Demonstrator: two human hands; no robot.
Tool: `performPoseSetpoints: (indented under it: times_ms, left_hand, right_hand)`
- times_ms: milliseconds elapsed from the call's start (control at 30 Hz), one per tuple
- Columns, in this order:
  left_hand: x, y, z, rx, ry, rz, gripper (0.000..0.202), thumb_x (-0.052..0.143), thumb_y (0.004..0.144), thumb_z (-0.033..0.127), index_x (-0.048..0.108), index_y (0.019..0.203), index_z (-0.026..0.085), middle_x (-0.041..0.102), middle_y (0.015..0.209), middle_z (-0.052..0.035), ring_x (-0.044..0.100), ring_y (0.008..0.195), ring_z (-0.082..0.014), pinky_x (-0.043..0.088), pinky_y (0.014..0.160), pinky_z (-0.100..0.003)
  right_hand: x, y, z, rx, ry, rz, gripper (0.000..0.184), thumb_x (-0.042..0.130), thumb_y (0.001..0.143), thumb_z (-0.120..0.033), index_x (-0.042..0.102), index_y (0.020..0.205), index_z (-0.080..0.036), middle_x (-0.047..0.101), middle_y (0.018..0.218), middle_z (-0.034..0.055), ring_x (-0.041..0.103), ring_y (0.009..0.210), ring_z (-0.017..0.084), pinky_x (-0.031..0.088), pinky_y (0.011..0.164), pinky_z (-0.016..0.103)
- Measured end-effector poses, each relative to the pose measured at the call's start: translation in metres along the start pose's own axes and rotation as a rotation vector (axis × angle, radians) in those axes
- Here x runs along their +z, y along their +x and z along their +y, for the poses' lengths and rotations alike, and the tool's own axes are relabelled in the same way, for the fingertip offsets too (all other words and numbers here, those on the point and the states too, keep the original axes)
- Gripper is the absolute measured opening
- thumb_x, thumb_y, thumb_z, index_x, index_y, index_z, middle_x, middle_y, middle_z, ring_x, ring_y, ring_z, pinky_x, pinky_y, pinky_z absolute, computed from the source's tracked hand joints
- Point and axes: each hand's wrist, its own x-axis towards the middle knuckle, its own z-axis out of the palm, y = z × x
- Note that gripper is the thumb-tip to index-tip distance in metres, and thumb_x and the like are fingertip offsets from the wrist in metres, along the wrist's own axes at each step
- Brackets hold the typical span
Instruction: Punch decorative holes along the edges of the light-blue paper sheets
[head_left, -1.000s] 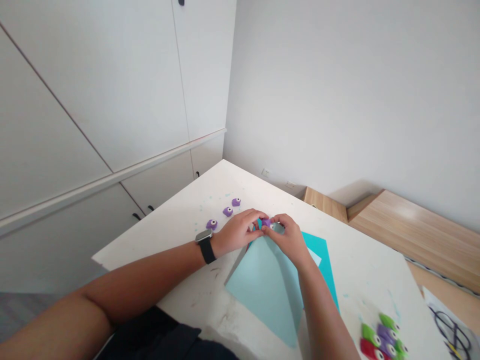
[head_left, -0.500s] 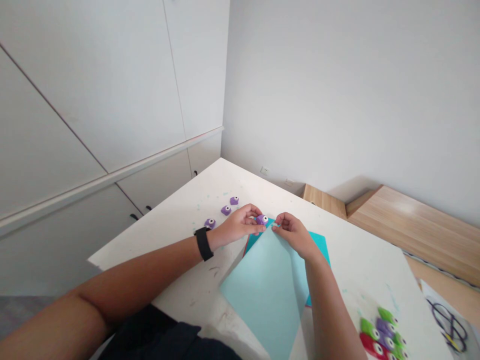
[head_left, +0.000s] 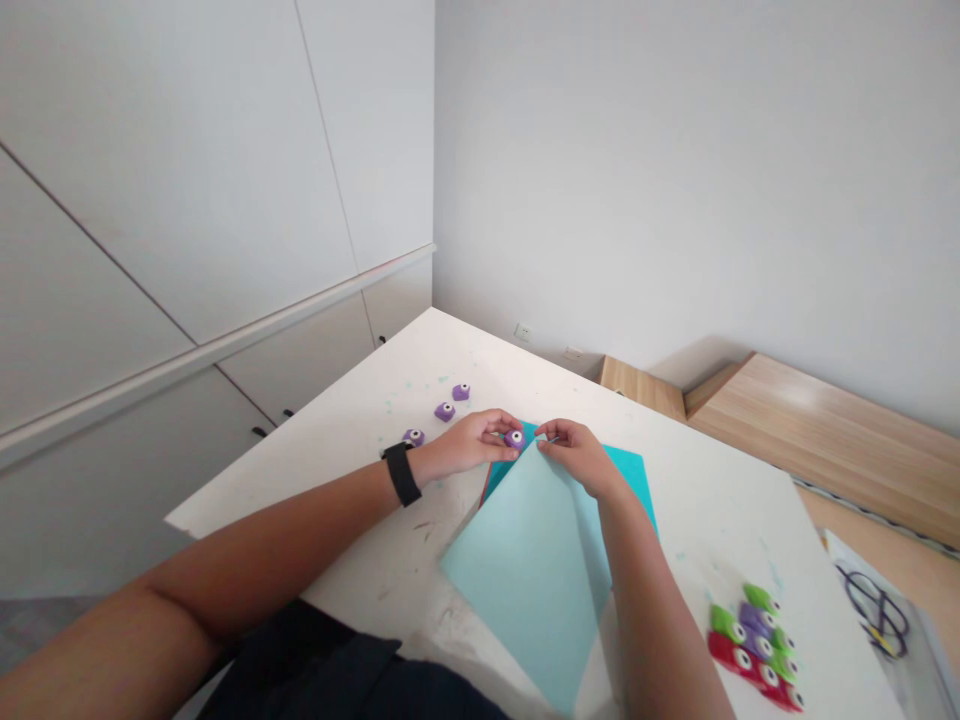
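Note:
My left hand (head_left: pixel 491 441) pinches a small purple clay figure with one white eye (head_left: pixel 514 439) between thumb and fingers. Close to its right, my right hand (head_left: pixel 574 450) has its thumb and fingers closed on the top corner of a light blue sheet (head_left: pixel 525 550). That sheet lies at a slant with its far corner lifted. Beneath it a brighter turquoise sheet (head_left: pixel 630 470) shows on both sides, with a thin red edge at the left. Three more purple one-eyed figures rest left of my hands, including one (head_left: pixel 445 411) in the middle; my wrist partly covers the nearest.
All this is on a white table (head_left: pixel 360 430) with smudges. At its right stands a cluster of green, purple and red one-eyed figures (head_left: pixel 757 648). White cabinets (head_left: pixel 300 350) line the left, a wooden unit (head_left: pixel 840 440) the right. A dark cable (head_left: pixel 877 610) lies beyond the right edge.
My view has shifted slightly. The purple figure in my left hand has turned a little and sits slightly farther from my right hand. The right hand still grips the sheet's corner.

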Motion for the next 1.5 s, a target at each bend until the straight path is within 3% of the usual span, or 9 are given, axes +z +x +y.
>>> performPoseSetpoints:
  times_ms: [200,500,800,1500]
  left_hand:
    - [-0.002,-0.003,-0.001,0.057,0.206,0.04,0.042,0.081,0.072,0.036,0.059,0.103,0.015,0.07,0.098,-0.0056,0.067,0.091,-0.0196,0.052,0.084,-0.033]
    - [-0.004,-0.003,-0.002,0.05,0.296,-0.063,0.039,0.074,0.079,0.036,0.059,0.109,0.018,0.071,0.1,-0.0063,0.069,0.088,-0.0185,0.053,0.078,-0.03]
    - [-0.005,-0.007,0.008,0.086,0.551,0.03,0.034,0.073,0.08,0.038,0.063,0.105,0.017,0.071,0.092,-0.004,0.067,0.077,-0.0156,0.049,0.069,-0.025]
    - [-0.007,-0.005,0.007,0.1,0.523,-0.006,0.034,0.074,0.08,0.04,0.063,0.105,0.019,0.071,0.096,-0.0036,0.067,0.078,-0.0156,0.05,0.07,-0.026]
  right_hand:
    - [-0.007,0.003,-0.003,-0.036,-0.01,-0.085,0.027,0.066,0.08,-0.036,0.067,0.098,-0.016,0.055,0.076,-0.0017,0.047,0.063,0.011,0.036,0.058,0.024]
    - [-0.018,0.032,0.001,-0.081,-0.224,-0.232,0.023,0.065,0.076,-0.031,0.071,0.092,-0.015,0.049,0.071,-0.0027,0.045,0.064,0.011,0.036,0.058,0.023]
    - [-0.017,0.035,0.0,-0.073,-0.197,-0.255,0.025,0.064,0.076,-0.031,0.07,0.093,-0.015,0.05,0.073,-0.0026,0.047,0.065,0.011,0.038,0.061,0.023]
    - [-0.014,0.04,0.0,-0.063,-0.171,-0.303,0.02,0.066,0.075,-0.031,0.068,0.088,-0.016,0.048,0.07,-0.0035,0.044,0.062,0.011,0.037,0.059,0.023]
